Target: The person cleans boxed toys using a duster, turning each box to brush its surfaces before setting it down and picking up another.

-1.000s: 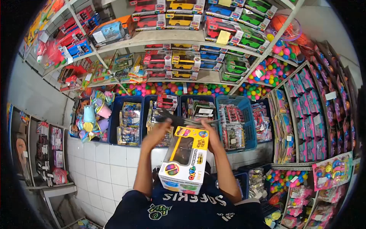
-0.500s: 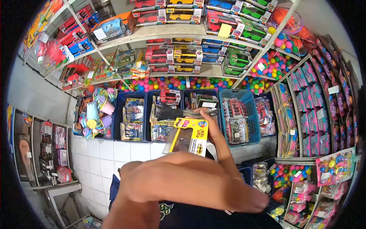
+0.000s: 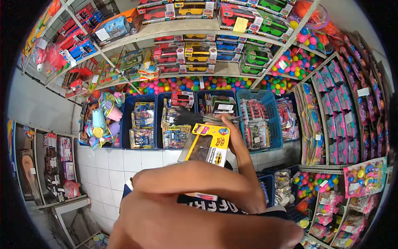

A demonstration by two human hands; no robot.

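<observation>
My right hand [image 3: 234, 132] is closed at the right edge of a yellow and white toy box [image 3: 224, 137] with a clear window. A duster [image 3: 186, 118] with dark bristles and a greyish handle lies across behind the box top, its handle at the same hand's fingers. Very near the camera, my left hand [image 3: 178, 216] spreads large and slightly blurred across the lower view. Its fingers are apart, with nothing visible between them. It hides much of the box's lower part; a pink-marked bit shows through the gap.
Blue baskets [image 3: 124, 124] of packaged toys line the floor ahead, with a teal basket [image 3: 277, 137] to the right. Above them, shelves [image 3: 166, 34] hold boxed toy buses [image 3: 195, 10] and colourful balls [image 3: 166, 86]. Hanging toy packs [image 3: 338, 108] fill the right side.
My left hand has shifted lower, and a gap now shows between its fingers. The box has moved slightly up and right in view, still with my right hand. The camera has tilted slightly.
</observation>
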